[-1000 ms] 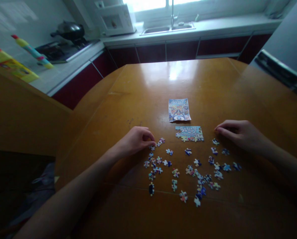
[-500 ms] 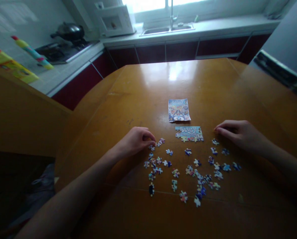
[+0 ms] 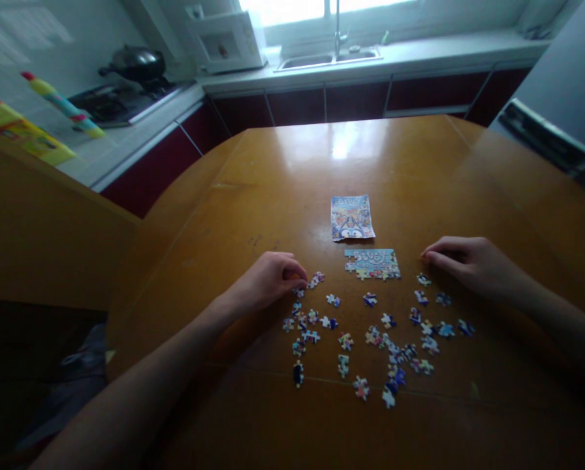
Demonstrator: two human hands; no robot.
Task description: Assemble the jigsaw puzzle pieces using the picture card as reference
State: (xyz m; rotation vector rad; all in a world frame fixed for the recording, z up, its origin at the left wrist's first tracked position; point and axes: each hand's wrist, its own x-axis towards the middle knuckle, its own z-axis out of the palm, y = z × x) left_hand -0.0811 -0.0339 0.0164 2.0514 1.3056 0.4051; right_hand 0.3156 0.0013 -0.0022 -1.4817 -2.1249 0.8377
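My left hand (image 3: pixel 273 277) rests on the table with its fingers curled and closed, beside a joined pair of jigsaw pieces (image 3: pixel 316 279). Whatever it may hold is hidden. On the other side, my right hand (image 3: pixel 463 261) is also closed, thumb against fingers, just above a loose jigsaw piece (image 3: pixel 424 279); I cannot make out anything in its pinch. Between the hands lies a partly assembled jigsaw (image 3: pixel 373 263), a light blue strip with lettering and knobbed left and lower edges. Behind it lies a creased picture sheet (image 3: pixel 352 217) with similar lettering.
Several loose pieces, such as a white one (image 3: pixel 388 396) and a dark one (image 3: pixel 298 374), are scattered over the near part of the wooden table (image 3: pixel 253 176). Beyond are a sink (image 3: pixel 306 62), a microwave (image 3: pixel 228 42) and a wok (image 3: pixel 138 62) on a stove.
Almost nothing differs. My left hand has shifted very slightly toward me, while my right hand and the pieces stay in place.
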